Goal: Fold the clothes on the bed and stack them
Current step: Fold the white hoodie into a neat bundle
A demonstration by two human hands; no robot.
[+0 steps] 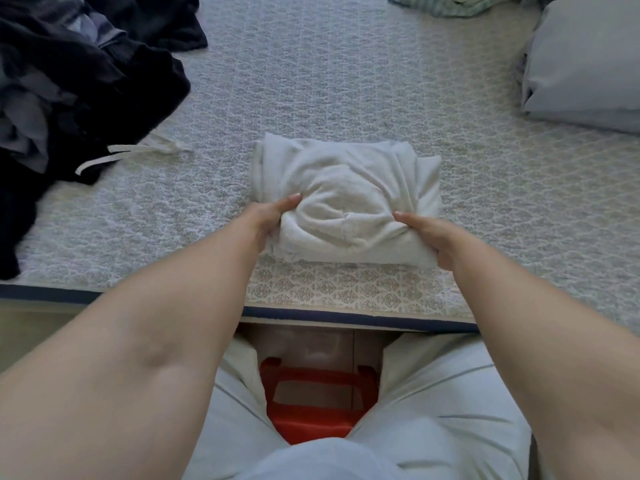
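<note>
White folded garment [343, 202] is gripped at its near corners by your left hand [273, 220] and right hand [427, 233], fingers curled under, so its loose layers may slip open if you lift it unevenly from the bed [311, 81].

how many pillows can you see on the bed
1: a pale grey fabric pillow at the far right edge of the patterned bed cover. More may lie outside the view.

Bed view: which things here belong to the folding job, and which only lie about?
Job: white folded cloth, gripped by left hand and right hand; dark clothes pile; striped garment.
Lying about: grey pillow; red bag.
</note>
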